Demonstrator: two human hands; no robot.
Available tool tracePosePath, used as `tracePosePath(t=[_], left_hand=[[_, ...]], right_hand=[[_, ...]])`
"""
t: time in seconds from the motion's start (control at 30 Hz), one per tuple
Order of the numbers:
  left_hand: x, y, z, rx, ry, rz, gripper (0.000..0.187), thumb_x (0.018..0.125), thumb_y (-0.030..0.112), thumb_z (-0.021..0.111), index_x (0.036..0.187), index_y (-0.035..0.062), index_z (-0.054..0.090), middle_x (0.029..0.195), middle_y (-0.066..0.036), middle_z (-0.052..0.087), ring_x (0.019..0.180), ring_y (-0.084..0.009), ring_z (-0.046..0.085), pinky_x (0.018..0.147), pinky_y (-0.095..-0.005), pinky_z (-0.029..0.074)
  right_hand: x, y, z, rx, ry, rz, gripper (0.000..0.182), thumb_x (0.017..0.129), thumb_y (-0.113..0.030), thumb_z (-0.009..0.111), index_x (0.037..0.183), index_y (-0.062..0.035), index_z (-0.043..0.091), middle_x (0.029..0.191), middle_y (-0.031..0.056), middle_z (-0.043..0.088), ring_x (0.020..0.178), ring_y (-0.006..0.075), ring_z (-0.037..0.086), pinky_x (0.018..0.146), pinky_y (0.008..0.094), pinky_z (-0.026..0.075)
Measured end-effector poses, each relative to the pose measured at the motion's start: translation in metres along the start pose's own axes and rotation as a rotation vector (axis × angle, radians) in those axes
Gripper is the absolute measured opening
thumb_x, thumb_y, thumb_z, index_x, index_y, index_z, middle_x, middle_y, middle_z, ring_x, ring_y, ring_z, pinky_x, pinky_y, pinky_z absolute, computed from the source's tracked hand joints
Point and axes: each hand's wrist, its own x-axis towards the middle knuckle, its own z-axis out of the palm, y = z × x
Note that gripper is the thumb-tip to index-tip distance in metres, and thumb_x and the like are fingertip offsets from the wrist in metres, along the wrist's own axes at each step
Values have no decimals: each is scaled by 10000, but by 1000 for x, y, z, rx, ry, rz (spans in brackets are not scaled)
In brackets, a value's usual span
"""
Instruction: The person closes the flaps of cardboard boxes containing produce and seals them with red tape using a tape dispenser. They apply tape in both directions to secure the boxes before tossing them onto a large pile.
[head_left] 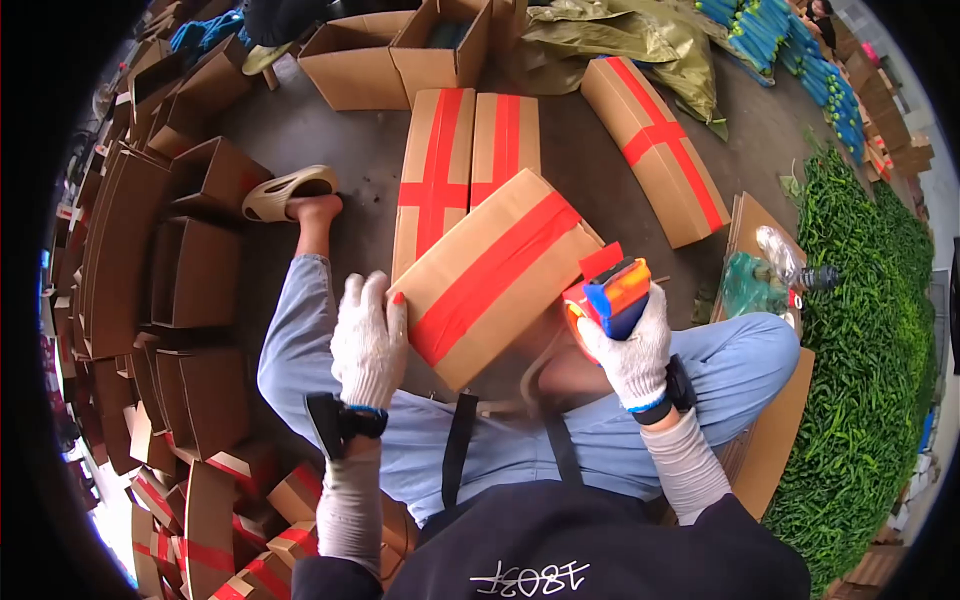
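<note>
A taped cardboard box (505, 275) lies slanted in front of me, its near corner toward my lap. One broad red strip runs along its upper face. At its left end is my left hand (366, 335) in a white knit glove, fingers stretched upward and the thumb along the box edge. A small red spot shows at the thumb tip. My gloved right hand (640, 352) is closed around a tape dispenser (618, 297) with orange and blue parts, beside the box's right end. Red tape shows at the dispenser, close to that end.
Two taped boxes (432, 150) lie side by side beyond, and another taped box (655, 150) lies to the right. Open cartons (352, 62) stand at the back and along the left. Green artificial foliage (850, 400) is heaped at right, near a cardboard sheet (775, 440).
</note>
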Motion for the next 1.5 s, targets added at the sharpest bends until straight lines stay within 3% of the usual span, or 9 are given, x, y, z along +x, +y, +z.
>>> tracePosePath(t=[0.07,0.3,0.6,0.8,0.97,1.07,1.23,1.33,1.5], left_hand=[[-12,30,-11,-443,230,-101,577,1122,402,491,1531,-6,511,1484,-231,607,1418,-334,560,1202,-418,416],[-36,159,-12,-1793,-531,-391,445,1123,318,504,1328,-32,687,1205,-129,729,1114,-176,674,1016,-311,513],[81,78,-9,-1381,-115,-91,390,1112,296,550,1157,-42,739,1078,-120,755,1015,-185,711,951,-342,556],[132,-7,90,-1296,-1096,-306,446,1092,365,627,1397,40,653,1284,-48,723,1122,-136,695,975,-322,567],[132,-5,136,-1388,-1244,-208,481,1108,336,600,1484,37,583,1375,-55,693,1181,-133,678,1015,-328,560],[186,-83,228,-1180,-1232,-330,443,1083,309,626,1437,43,613,1347,-46,703,1098,-134,701,954,-325,574],[229,-34,-15,-922,-834,-151,401,1091,298,546,1439,115,624,1255,-66,715,1064,-134,708,898,-325,573],[195,-47,16,-120,-287,436,490,1085,303,512,1538,116,494,1319,-169,707,1161,-341,704,971,-407,566],[174,-46,20,-129,-134,384,516,1065,245,508,1579,255,470,1273,-186,720,1068,-397,719,923,-464,592]], right_hand=[[-4,-15,-4,-94,32,-129,751,722,-281,966,1323,-56,575,1100,184,736,955,369,760,828,423,617],[-6,-58,-18,-121,-145,-250,836,649,-261,978,1347,-44,573,1116,195,736,938,397,760,796,437,626],[-24,-62,-29,-303,-383,45,688,765,-342,906,1305,-78,571,1001,189,738,859,415,751,721,467,622],[-23,-8,-2,-431,-621,290,692,772,-390,901,1263,-66,537,1024,242,733,951,475,721,812,548,590],[-23,14,11,-403,-542,308,771,737,-382,929,1309,-51,532,1014,244,746,943,479,739,796,519,611],[25,-19,19,-360,-521,167,732,738,-400,938,1255,-58,548,981,250,741,919,473,742,782,520,611],[140,-118,92,-453,-731,23,709,813,-477,845,1284,-48,535,971,255,744,922,462,733,803,543,586],[167,-131,138,-487,-736,-80,678,832,-475,832,1247,-18,551,1000,260,739,970,460,724,847,515,583],[100,-101,84,-437,-648,-87,559,829,-362,811,1169,-27,522,896,244,733,849,445,737,729,530,607]])
